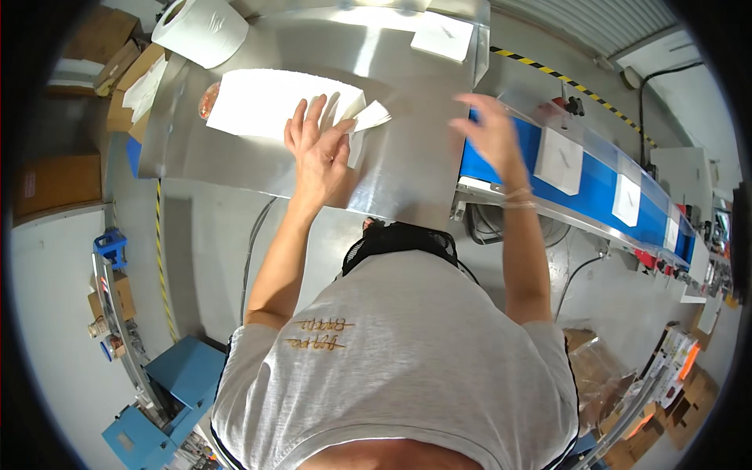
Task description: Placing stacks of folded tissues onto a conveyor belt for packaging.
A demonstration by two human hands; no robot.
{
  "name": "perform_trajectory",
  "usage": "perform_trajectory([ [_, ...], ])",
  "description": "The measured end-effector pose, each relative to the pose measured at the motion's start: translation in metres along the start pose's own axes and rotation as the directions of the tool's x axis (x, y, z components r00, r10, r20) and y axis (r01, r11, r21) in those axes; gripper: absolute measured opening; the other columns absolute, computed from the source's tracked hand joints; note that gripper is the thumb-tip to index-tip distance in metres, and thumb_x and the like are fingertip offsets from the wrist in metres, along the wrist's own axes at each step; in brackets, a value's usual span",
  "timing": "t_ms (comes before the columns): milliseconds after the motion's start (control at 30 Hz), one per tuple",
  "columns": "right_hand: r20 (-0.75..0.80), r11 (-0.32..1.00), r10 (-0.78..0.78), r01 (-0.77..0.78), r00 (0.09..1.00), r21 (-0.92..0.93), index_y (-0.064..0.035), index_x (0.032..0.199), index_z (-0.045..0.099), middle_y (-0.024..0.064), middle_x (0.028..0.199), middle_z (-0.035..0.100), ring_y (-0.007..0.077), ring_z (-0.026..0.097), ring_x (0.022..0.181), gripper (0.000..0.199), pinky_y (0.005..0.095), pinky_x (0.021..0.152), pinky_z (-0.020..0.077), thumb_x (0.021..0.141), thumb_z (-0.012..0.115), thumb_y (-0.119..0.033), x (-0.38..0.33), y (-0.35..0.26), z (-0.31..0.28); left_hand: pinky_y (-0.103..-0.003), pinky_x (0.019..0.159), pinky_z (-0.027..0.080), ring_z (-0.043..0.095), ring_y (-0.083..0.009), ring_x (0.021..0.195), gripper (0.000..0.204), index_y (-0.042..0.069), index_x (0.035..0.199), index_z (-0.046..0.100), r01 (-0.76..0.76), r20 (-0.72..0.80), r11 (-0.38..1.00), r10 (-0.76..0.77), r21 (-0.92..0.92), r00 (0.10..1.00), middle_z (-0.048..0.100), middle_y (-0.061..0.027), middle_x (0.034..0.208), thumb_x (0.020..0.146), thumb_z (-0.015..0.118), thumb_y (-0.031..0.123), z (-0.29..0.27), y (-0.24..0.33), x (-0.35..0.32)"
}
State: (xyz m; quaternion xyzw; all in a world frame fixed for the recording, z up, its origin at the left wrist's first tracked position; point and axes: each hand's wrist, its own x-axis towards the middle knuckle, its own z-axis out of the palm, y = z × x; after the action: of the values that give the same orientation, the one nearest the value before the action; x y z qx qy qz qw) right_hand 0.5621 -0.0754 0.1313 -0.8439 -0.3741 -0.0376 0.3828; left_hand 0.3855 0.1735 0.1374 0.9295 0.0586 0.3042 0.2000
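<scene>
A long fanned stack of white paper sheets [258, 102] lies on the metal table [235, 160]. My left hand [317, 153] rests on the stack's right part, fingers stretched and apart, beside a few raised sheet ends [372, 116]. A reddish round item [209, 100] shows partly from under the stack's left end. My right hand [493, 137], slightly blurred, hovers over the near end of a blue conveyor belt [525, 137] where it meets the table. Its thumb and fingers are apart, with nothing visible between them. The closest flat white piece [559, 160] on the belt lies just right of it.
Farther along the belt lie more flat white pieces [626, 200]. A big white roll [200, 31] stands at the table's far left, and a white stack [442, 36] at its far right corner. A clear guard [611, 149] runs along the belt's far side. Cardboard boxes [59, 188] stand left.
</scene>
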Motion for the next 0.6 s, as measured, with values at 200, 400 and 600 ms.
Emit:
perform_trajectory([
  [200,0.181,0.933,-0.311,0.263,0.933,0.246,-0.0117,0.122,0.055,0.0073,0.117,0.058,0.0209,0.057,0.102,0.042,0.0315,0.088,0.046,0.082,0.069,-0.019,0.046,-0.029,0.086,-0.053,0.108,0.016,0.025,-0.0402,0.135,0.028,0.015,0.103,0.071,-0.001,0.051,0.999,0.003,-0.039,0.999,0.038,-0.0142,0.142,0.076,0.067,0.01,-0.006,0.002,0.004],
  [400,0.24,0.527,0.288,-0.362,0.927,0.769,-0.0001,0.117,0.054,0.0012,0.099,0.06,0.008,0.053,0.089,0.036,0.0236,0.079,0.0449,0.093,0.061,-0.025,0.0,0.015,0.049,-0.05,0.106,0.025,0.031,-0.0409,0.129,0.037,0.01,0.117,0.062,0.03,-0.033,0.997,-0.028,0.064,0.999,0.04,-0.0162,0.139,0.081,0.064,0.01,-0.007,-0.011,0.005],
  [600,-0.17,0.742,0.669,-0.665,0.724,0.091,0.0023,0.101,0.06,0.0151,0.084,0.065,0.0243,0.061,0.076,0.047,0.0372,0.067,0.0477,0.086,0.062,-0.043,-0.058,0.111,-0.022,-0.046,0.107,0.029,0.031,-0.0371,0.132,0.036,0.011,0.118,0.063,0.027,0.0,0.992,-0.027,0.12,1.0,0.043,-0.0143,0.138,0.083,0.062,0.005,-0.004,-0.013,0.0],
])
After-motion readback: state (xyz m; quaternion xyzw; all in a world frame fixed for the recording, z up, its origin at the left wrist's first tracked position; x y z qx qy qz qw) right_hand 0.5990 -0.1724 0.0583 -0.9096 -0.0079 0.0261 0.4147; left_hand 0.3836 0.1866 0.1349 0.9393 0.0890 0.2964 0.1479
